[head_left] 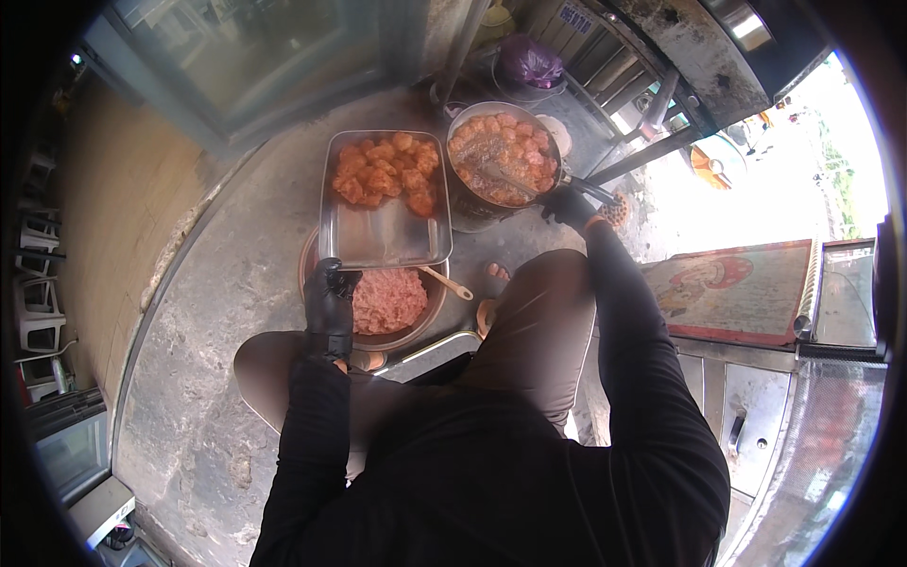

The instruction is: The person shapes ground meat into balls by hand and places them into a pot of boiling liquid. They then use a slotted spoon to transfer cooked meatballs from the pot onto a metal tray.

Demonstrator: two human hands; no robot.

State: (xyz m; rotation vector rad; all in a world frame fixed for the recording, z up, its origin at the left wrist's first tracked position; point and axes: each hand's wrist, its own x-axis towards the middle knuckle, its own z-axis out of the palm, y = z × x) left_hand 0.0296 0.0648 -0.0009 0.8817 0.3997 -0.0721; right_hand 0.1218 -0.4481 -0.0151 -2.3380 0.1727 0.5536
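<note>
My left hand (331, 295), in a black glove, grips the near left corner of a rectangular metal tray (378, 248). Browned orange meatballs (383, 170) are heaped in the tray's far part; its near part shows bare metal. Beneath the tray's near edge, a round basin (436, 307) holds pink minced meat (389, 300). A wooden-handled utensil (449, 283) lies across the basin's rim. To the right, meatballs bubble in a pot (453, 128) of hot oil. My gloved right hand (567, 208) is closed around the handle of a metal utensil (515, 181) dipping into the pot.
Behind the pot sits a purple plastic bag (531, 62) in a bucket. A metal-framed glass panel (274, 66) stands at the far left. On my right is a cabinet (756, 406) with a painted board (732, 288). White stools (40, 283) line the far left edge.
</note>
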